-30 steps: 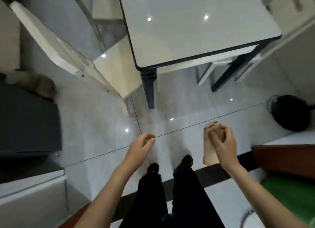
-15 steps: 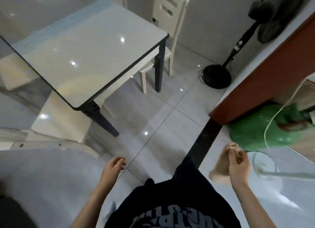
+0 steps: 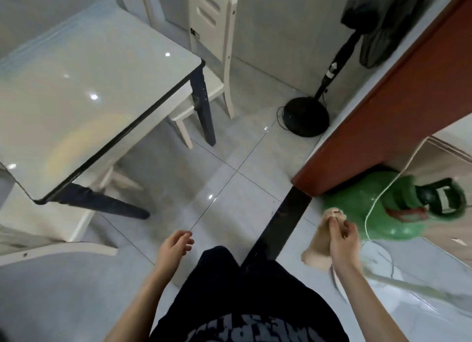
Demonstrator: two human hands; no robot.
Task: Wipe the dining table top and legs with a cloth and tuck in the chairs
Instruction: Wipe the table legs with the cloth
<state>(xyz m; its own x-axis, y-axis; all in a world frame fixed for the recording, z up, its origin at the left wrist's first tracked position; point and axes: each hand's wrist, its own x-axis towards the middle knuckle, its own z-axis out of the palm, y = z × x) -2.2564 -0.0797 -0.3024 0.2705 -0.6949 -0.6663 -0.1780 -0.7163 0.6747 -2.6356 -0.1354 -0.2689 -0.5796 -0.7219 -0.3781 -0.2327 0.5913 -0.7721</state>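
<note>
My left hand (image 3: 176,247) hangs nearest to me over the tiled floor (image 3: 229,150), fingers loosely curled and holding nothing. My right hand (image 3: 343,242) is out to the right of a dark threshold strip (image 3: 278,229), fingers closed around a beige cloth (image 3: 318,249). The cloth is bunched at the top, and its loose end droops below the fist, clear of the floor. Just beyond that hand a green gas cylinder (image 3: 383,214) lies by the foot of a red-brown panel (image 3: 396,111).

At my lower left the near chair (image 3: 58,249) has its white back standing out from the near corner of the surface (image 3: 84,93), with the seat reaching partly under it. The glossy pale top has a black rim, and its dark near leg (image 3: 107,206) splays out from that corner. Pale chair legs show under the right edge, too blurred to read well. At the far right corner the dark far leg (image 3: 203,106) stands in front of the far chair (image 3: 212,35), whose seat sits partly under the top. Farther right, a black pedestal fan (image 3: 306,116) stands by the wall.
</note>
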